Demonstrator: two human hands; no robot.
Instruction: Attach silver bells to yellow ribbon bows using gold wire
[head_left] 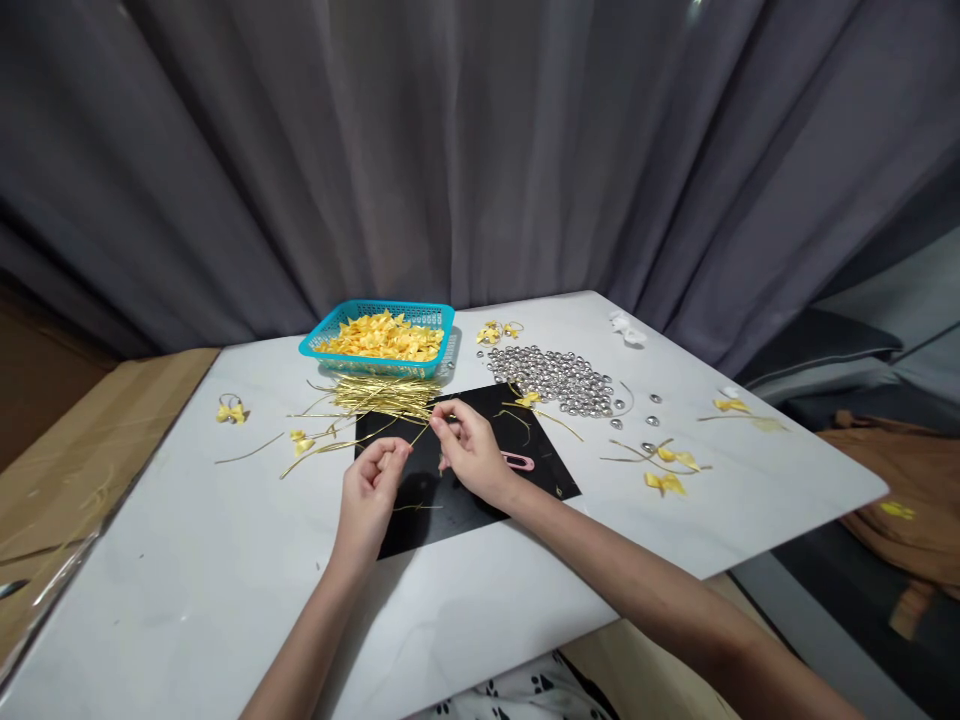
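A thin gold cord [421,434] runs between my two hands above a black mat [480,505]. My left hand [373,480] pinches one end at the fingertips. With thumb and forefinger, my right hand [469,445] pinches the cord farther up and to the right. A pink-handled tool [519,461] lies on the mat beside my right hand, partly hidden by it. Just beyond my hands is a loose bundle of gold cords [379,397], overlapping the mat's far edge. A short cord piece [418,507] rests on the mat near my left hand.
A blue basket [450,325] of yellow bows [382,337] stands at the back. Silver beads [555,378] are heaped right of it. Bows with cords [665,483] lie scattered on the white table [247,560]. A grey curtain [450,150] hangs behind; cardboard [97,430] is at left.
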